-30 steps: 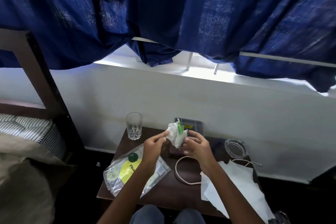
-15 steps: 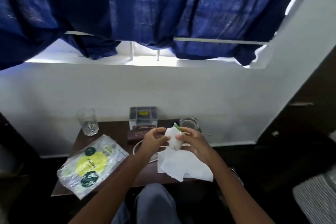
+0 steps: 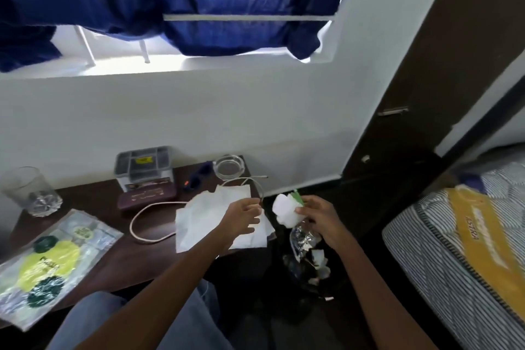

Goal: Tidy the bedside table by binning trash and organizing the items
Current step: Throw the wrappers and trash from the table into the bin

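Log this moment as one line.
right hand: grips tissue wad above trash bin | left hand: open over white papers | step: wad not yet binned

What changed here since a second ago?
The left hand let go of the crumpled white wad; the right hand alone carried it rightward off the bedside table to above the trash bin. The glass, plastic packet, cable and paper sheets stayed put.
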Demonstrator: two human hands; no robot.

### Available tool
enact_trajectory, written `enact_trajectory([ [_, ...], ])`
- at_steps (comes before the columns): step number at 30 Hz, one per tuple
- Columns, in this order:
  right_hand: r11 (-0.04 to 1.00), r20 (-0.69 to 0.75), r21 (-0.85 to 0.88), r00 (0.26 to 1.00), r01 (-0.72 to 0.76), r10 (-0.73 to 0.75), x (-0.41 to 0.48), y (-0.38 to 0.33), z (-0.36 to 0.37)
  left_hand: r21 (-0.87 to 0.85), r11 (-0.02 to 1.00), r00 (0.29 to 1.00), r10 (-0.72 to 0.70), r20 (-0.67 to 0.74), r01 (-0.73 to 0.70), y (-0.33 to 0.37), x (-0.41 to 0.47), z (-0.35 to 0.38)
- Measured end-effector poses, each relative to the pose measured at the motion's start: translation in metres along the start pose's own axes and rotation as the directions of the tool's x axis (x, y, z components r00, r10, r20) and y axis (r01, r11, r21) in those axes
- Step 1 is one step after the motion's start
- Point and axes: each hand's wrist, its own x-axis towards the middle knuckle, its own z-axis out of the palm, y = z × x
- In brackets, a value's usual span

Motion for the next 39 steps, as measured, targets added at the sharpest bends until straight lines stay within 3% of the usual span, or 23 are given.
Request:
enact_trajectory([
  [3,0.998,-0.26,-0.027,0.964,-0.061,0.052,0.005,0.024,-0.039,0.023,0.999,0.997,-0.041,0.063,0.039,-0.006,0.002,0.007],
  [5,0.99,-0.352,-0.028,0.928,-0.139,0.12,0.007,0.043,-0.058,0.043,0.997,0.994,-0.064,0.089,0.06,-0.011,0.003,0.007],
  [9,0.962,-0.331,0.054,0.904,-0.269,0.271,0.003,0.071,-0.074,0.123,0.99,0.993,-0.086,0.08,0.076,-0.017,0.008,0.005],
  [12,0.956,-0.33,0.076,0.898,-0.282,0.291,-0.001,0.077,-0.074,0.133,0.988,0.993,-0.086,0.077,0.075,-0.014,0.01,0.004],
  [25,0.978,-0.085,0.158,0.985,-0.138,0.153,-0.004,0.016,0.006,0.094,0.996,1.0,0.0,-0.013,0.001,0.005,-0.023,-0.027],
  [39,0.995,0.226,0.063,0.972,-0.074,0.058,-0.036,-0.03,0.155,-0.078,0.994,0.943,0.048,-0.33,-0.078,-0.022,-0.105,-0.183],
])
